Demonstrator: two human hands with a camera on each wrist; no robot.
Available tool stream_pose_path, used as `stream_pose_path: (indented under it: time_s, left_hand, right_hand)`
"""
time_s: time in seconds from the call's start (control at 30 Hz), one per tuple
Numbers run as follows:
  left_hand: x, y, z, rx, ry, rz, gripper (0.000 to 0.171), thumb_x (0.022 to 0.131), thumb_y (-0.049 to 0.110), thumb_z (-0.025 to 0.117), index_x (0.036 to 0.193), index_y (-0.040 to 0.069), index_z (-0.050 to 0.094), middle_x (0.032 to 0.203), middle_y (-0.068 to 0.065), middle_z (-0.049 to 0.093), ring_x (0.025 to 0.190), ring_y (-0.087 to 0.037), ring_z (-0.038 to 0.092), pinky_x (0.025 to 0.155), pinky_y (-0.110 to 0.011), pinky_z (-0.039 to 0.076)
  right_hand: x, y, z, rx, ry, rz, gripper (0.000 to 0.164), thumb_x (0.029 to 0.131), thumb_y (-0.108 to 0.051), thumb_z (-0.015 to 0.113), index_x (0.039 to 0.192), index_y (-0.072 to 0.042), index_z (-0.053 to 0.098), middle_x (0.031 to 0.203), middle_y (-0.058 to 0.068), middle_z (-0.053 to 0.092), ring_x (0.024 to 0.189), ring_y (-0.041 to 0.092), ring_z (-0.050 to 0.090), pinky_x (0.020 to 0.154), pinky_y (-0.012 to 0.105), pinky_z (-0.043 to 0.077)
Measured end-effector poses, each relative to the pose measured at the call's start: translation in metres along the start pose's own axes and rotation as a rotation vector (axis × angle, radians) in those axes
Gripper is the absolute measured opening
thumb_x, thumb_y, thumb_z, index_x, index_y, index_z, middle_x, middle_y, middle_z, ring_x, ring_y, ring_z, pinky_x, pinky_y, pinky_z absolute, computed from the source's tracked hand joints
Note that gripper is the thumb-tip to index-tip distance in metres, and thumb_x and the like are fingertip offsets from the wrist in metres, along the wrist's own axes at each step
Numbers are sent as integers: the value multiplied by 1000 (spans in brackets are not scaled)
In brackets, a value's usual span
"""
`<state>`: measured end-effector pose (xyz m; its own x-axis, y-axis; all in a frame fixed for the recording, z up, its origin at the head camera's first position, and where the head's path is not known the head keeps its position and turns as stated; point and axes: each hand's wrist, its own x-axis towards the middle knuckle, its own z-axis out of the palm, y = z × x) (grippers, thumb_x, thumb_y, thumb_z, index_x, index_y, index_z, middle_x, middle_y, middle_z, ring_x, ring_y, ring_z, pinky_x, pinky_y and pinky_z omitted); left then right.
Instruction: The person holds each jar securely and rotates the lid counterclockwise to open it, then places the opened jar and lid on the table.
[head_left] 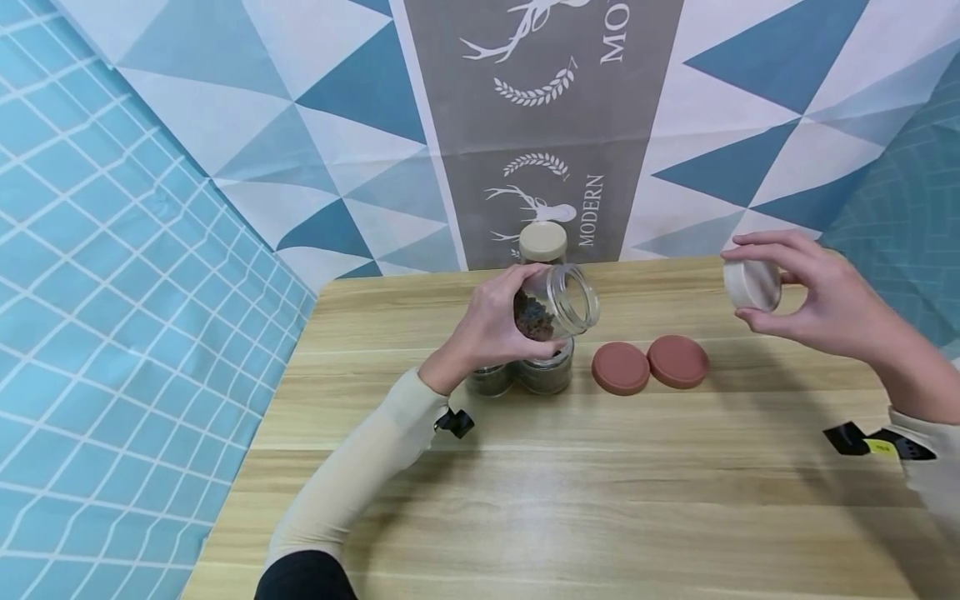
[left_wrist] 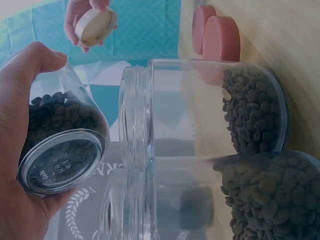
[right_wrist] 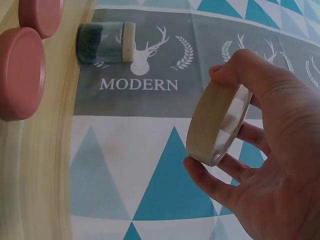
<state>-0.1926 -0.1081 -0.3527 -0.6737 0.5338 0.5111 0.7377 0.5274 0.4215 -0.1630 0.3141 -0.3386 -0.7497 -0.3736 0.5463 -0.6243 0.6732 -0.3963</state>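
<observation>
My left hand (head_left: 487, 321) grips a glass jar (head_left: 534, 304) part filled with dark pellets, tipped on its side with its open mouth toward the right. Beneath it on the table stand two uncovered glass jars, one on the right (left_wrist: 252, 110) and one on the left (left_wrist: 272, 195), both holding dark bean-like pellets. In the head view the held jar and hand partly hide them. Off to the right, my right hand (head_left: 832, 292) pinches a round cream lid (head_left: 750, 285) by its rim, raised above the table with its hollow side turned away from the left hand.
Two red lids, one nearer the jars (head_left: 621, 368) and one beside it (head_left: 678, 362), lie on the wooden table (head_left: 525, 500). Behind the held jar stands another jar, capped with a cream lid (head_left: 543, 242). A patterned cloth (head_left: 360, 125) hangs along the table's back edge.
</observation>
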Motion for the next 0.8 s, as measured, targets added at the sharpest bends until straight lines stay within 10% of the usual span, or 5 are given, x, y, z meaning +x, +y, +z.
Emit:
stream_pose_path:
  time_s: [0.2, 0.4, 0.8]
  left_hand:
    - [1, 0, 1, 0, 3, 12, 99, 69, 34, 104, 150, -1, 60, 141, -17, 75, 127, -31, 76, 109, -46, 65]
    - [0, -1, 2, 0, 5, 16, 99, 70, 34, 104, 151, -1, 60, 142, -17, 75, 127, -31, 75, 109, -46, 65]
    - [1, 0, 1, -3, 0, 13, 100, 70, 35, 104, 151, -1, 59, 142, -17, 75, 127, -31, 76, 110, -44, 65]
  right_hand:
    - [3, 0, 2, -88, -45, -35, 81, 59, 8, 97, 136, -10, 78, 147, 20, 67, 127, -14, 41, 77, 9, 39]
    - [4, 2, 8, -122, -106, -84, 73, 62, 2, 93, 132, -11, 78, 142, 22, 69, 122, 38, 56, 83, 45, 43]
    - [-5, 10, 18, -173, -127, -97, 76, 56, 1, 97, 129, -10, 79, 140, 25, 70, 121, 52, 57, 80, 61, 47]
